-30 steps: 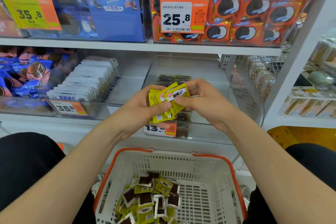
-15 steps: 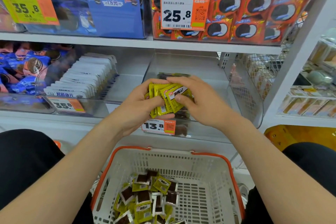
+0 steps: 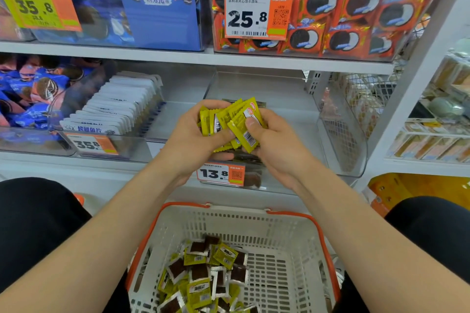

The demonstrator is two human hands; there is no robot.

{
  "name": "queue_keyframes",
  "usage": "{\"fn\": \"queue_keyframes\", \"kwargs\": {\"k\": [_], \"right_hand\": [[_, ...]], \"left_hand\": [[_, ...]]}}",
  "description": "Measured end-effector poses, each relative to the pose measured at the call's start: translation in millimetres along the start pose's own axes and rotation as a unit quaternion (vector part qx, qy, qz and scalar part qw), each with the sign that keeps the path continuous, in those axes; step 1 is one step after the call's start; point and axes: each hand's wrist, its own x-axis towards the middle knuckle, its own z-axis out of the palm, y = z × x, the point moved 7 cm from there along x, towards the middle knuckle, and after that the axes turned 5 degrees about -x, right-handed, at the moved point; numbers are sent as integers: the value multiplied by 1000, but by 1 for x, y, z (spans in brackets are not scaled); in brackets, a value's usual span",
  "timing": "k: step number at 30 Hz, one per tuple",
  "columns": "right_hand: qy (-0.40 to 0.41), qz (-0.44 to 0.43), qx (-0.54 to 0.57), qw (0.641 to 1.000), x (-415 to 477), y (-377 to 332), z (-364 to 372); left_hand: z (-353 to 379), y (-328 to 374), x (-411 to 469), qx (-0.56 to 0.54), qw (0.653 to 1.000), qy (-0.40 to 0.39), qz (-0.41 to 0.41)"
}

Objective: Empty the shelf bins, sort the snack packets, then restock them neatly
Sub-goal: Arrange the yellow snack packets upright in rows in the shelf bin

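Note:
A stack of small yellow snack packets (image 3: 230,122) is held between both hands just above the front of a clear shelf bin (image 3: 340,132) with a 13.8 price tag (image 3: 220,173). My left hand (image 3: 193,134) grips the stack from the left. My right hand (image 3: 274,140) pinches the front packet with its thumb. A few dark packets lie in the bin behind the hands. Below, a white basket with an orange rim (image 3: 279,231) holds several loose yellow and brown packets (image 3: 203,277).
To the left stands a clear bin of upright white packets (image 3: 119,107), and further left blue cookie packs (image 3: 30,89). The upper shelf carries blue boxes (image 3: 157,10) and orange cookie packs (image 3: 356,7). A wire rack (image 3: 363,94) is at the right.
Both hands with the yellow stack have moved a little forward and up toward the bin, and the packets are now squared closer together. The basket has not moved.

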Motion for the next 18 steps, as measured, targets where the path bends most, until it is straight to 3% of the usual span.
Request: {"fn": "queue_keyframes", "kwargs": {"k": [7, 8, 10, 12, 14, 16, 18], "right_hand": [[79, 60, 25, 995, 5, 7, -25], [74, 39, 13, 996, 4, 2, -27], [41, -79, -118, 989, 3, -24, -31], [-57, -202, -292, 933, -4, -46, -22], [-128, -252, -417, 864, -12, -48, -16], [-152, -279, -485, 815, -18, -41, -13], [-159, -281, -510, 798, -24, -35, -6]], "left_hand": [[10, -5, 3, -96, 993, -32, -67], [9, -5, 4, -77, 995, -25, -65], [5, -4, 6, -11, 998, -16, -66], [1, -4, 7, 44, 996, -29, -71], [-2, -2, 6, 91, 992, -50, -65], [-5, 2, 5, 116, 990, -64, -56], [-7, 7, 6, 146, 986, -69, -42]]}}
